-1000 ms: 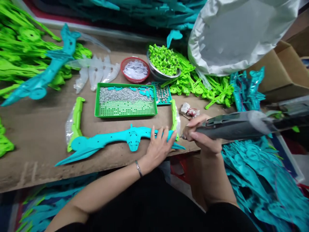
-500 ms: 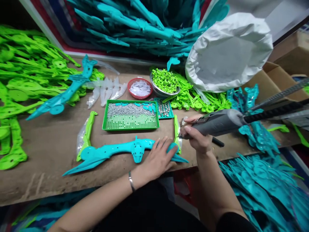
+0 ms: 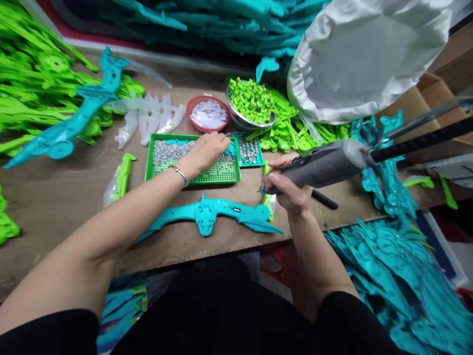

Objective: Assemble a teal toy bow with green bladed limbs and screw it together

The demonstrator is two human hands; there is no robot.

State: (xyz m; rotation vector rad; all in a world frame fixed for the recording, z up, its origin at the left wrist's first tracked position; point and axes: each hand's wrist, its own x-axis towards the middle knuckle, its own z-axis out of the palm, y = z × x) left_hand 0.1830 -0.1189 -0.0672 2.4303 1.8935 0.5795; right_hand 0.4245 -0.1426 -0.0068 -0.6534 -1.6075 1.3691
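Observation:
A grey power screwdriver (image 3: 321,165) is gripped in my right hand (image 3: 291,190), its tip pointing left above a lime-green plastic part (image 3: 269,204). My left hand (image 3: 210,152) reaches over the green perforated tray (image 3: 194,181), which holds silver screws (image 3: 168,152) and small teal pieces (image 3: 231,150). Its fingers are curled together at the tray's back right; what they hold, if anything, is hidden. On the table in front of me lies a teal bow-shaped plastic piece (image 3: 246,214) with a raised centre. My left forearm covers part of its left end.
Behind the tray stand a red basket (image 3: 189,114) of white strips and a metal bowl (image 3: 271,123) of lime-green pieces. A small teal tray (image 3: 249,153) holds round metal discs. Lime-green parts (image 3: 33,88) pile up at left; a white sack (image 3: 314,47) stands at back right.
My left hand has left the right end of the teal bow-shaped piece and moved up and left to the green tray. My right hand still holds the screwdriver. The view has shifted.

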